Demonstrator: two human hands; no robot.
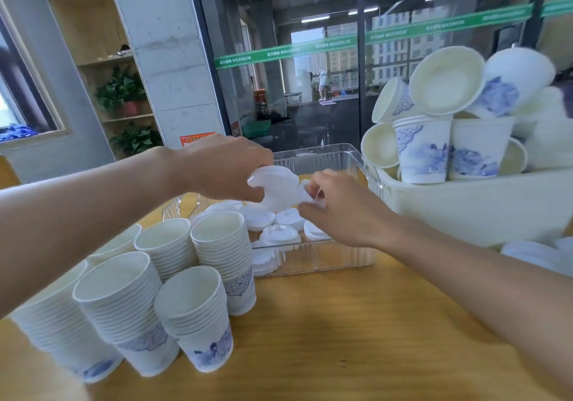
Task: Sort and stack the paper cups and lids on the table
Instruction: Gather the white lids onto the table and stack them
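Head view: over the clear tray (325,155) on the counter (341,323), a lid (276,186) is pinched by the left hand (226,165) and another (310,191) by the right hand (341,205). Rims should be aligned before nesting, judged best.

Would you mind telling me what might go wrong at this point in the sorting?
1. Both hands, left hand and right hand, grip white lids above the clear tray; a lid could slip and drop among the loose ones.
2. The left forearm passes close over the cup stacks; lowering it might topple one.
3. The loose cups piled high in the white bin look unstable and could tumble out.
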